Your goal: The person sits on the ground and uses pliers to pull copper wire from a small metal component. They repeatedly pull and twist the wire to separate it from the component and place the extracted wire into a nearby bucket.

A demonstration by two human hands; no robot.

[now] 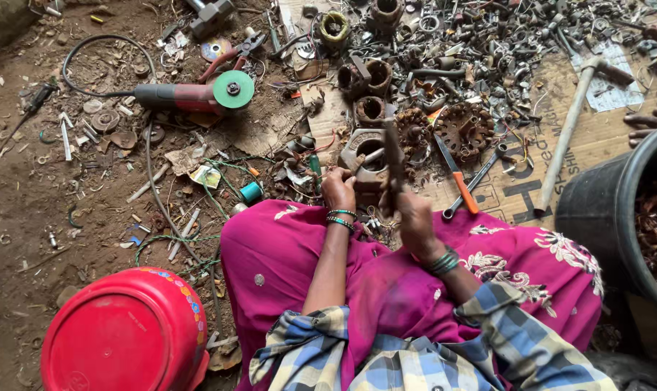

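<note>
Motor housing (368,163) is sitting pinched in the left hand (338,190); the right hand (412,217), gripping a rusty tool (393,163) upright, is pressing beside it.

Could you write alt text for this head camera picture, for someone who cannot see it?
Seen from above, a seated person in a pink garment grips a rusty metal motor part with the left hand while the right hand holds a hammer-like tool against it. Scrap metal pieces, an angle grinder, a red tub and a black bucket surround them on the dirt floor.
</note>
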